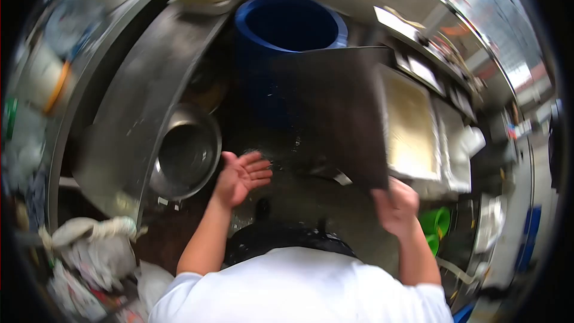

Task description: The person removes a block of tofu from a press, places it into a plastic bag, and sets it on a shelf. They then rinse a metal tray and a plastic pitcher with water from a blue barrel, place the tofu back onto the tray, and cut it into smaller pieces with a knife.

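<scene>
1. The dark flat sheet [347, 107] stands at the middle right of the scene, reaching from the near right up toward the far side. Its left side blends into the dark floor, so that edge is hard to trace.
2. The right hand [397, 206] is closed around the sheet's near right corner, fingers and thumb pinching it, as far as the blur shows.
3. The left hand [242, 178] is bare and spread, palm up, to the left of the sheet and apart from it.
4. The step in hand looks like carrying or turning the sheet, one-handed for now. The next move seems to call for a firm right grip and, if the sheet needs steadying, the left palm under its free side — a single corner hold could let it swing.
5. Beyond the sheet is the blue barrel [254, 60]; its near rim overlaps the sheet's far edge in view, and contact cannot be told.
6. Left of the left hand sits a metal bowl [188, 152], beside a long steel surface [149, 66].
7. On the right lies a pale yellow rectangle [412, 125]; nearer are green containers [439, 221].
</scene>
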`<state>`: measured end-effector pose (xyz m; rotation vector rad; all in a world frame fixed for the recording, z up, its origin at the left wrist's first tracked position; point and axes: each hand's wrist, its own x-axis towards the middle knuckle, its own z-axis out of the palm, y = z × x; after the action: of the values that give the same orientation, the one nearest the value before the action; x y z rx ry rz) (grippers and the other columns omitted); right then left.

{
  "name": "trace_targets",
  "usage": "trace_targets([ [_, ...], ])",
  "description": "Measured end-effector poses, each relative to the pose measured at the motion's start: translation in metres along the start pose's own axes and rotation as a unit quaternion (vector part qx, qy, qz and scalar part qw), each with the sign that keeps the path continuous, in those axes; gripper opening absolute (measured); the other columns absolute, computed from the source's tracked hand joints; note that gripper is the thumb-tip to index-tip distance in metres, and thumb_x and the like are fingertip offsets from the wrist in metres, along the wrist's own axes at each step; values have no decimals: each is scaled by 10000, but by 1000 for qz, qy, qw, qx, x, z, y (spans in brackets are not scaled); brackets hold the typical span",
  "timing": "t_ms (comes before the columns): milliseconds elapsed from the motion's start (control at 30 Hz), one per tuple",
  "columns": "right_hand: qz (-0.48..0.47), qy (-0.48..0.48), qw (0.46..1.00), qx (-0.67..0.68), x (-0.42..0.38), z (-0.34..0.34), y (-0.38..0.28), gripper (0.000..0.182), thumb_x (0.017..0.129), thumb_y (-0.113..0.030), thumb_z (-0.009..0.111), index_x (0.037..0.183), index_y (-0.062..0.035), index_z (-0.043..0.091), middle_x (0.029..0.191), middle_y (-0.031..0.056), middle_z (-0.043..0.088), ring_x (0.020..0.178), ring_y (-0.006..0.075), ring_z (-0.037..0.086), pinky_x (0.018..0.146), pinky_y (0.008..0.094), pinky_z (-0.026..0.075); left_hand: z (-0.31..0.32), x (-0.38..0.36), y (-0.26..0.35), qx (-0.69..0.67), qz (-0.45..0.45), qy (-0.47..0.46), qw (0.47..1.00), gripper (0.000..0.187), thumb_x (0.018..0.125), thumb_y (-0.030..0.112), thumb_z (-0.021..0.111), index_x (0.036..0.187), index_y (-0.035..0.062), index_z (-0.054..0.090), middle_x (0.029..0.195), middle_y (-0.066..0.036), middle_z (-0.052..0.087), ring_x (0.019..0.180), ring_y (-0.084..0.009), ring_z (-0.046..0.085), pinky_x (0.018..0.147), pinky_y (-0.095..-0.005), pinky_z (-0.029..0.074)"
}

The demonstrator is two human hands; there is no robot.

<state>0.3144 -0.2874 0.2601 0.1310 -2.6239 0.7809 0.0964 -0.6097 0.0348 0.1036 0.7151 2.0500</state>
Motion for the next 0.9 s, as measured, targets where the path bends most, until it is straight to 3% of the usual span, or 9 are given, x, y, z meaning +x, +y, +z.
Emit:
trace_targets([
  [67,-121,-16,992,-44,-16,3,11,484,900,8,633,1379,-67,640,1308,69,714,876,248,708,836,334,601,106,-2,21,-69,67,-203,974,1030,932,833,418,1526,-9,429,1484,-250,544,1304,-408,590,1045,-557,526],
  [133,-206,-90,960,-167,-53,-1,25,478,927,-112,589,1403,-87,623,1393,43,672,988,232,686,910,328,573,203,-32,10,-72,135,4,988,979,974,791,431,1508,-31,439,1420,-239,587,1269,-398,605,1037,-508,536],
  [267,-212,-134,953,-169,-125,-21,62,502,983,-288,588,1442,-87,577,1517,92,567,1306,310,585,1026,380,526,214,-47,-40,68,88,76,991,749,919,458,587,1462,-44,469,1307,-211,631,1164,-353,647,1002,-463,546],
  [367,-71,-113,990,-32,-182,-48,83,739,1027,-552,580,1545,-39,462,1542,260,494,1415,449,480,1177,492,395,238,-41,-89,109,56,137,983,736,762,279,581,1422,-41,517,1247,-212,656,1104,-341,672,968,-452,556],
  [533,370,41,914,159,-212,-63,159,698,1029,-395,628,1544,30,423,1480,325,527,1384,434,518,1164,432,402,284,13,-149,167,6,58,984,551,912,332,622,1313,-44,590,1121,-176,708,965,-272,721,845,-383,598],
  [667,375,163,882,233,-212,-76,232,453,1008,-126,645,1417,52,563,1207,136,717,1062,157,655,974,307,507,288,100,-172,279,64,53,957,350,1110,291,534,1186,-37,626,1037,-107,721,859,-155,701,788,-315,582],
  [733,375,170,886,216,-216,-76,281,455,999,-106,642,1416,59,560,1231,149,721,1077,165,662,975,306,506,245,143,-193,410,57,71,908,284,1087,220,550,1147,-42,642,994,-83,701,819,-117,643,768,-293,539],
  [800,408,203,877,153,-219,-75,322,529,952,-234,689,1411,9,591,1269,270,701,1202,365,680,1031,409,505,242,171,-212,486,56,73,869,228,1059,169,558,1106,-34,652,945,-31,666,825,-97,589,784,-273,492],
  [900,426,195,877,104,-210,-89,368,560,941,-253,707,1424,3,588,1296,274,690,1232,371,668,1053,410,494,231,233,-227,578,64,59,811,233,1046,170,572,1060,-42,666,916,-33,676,812,-96,587,763,-287,492],
])
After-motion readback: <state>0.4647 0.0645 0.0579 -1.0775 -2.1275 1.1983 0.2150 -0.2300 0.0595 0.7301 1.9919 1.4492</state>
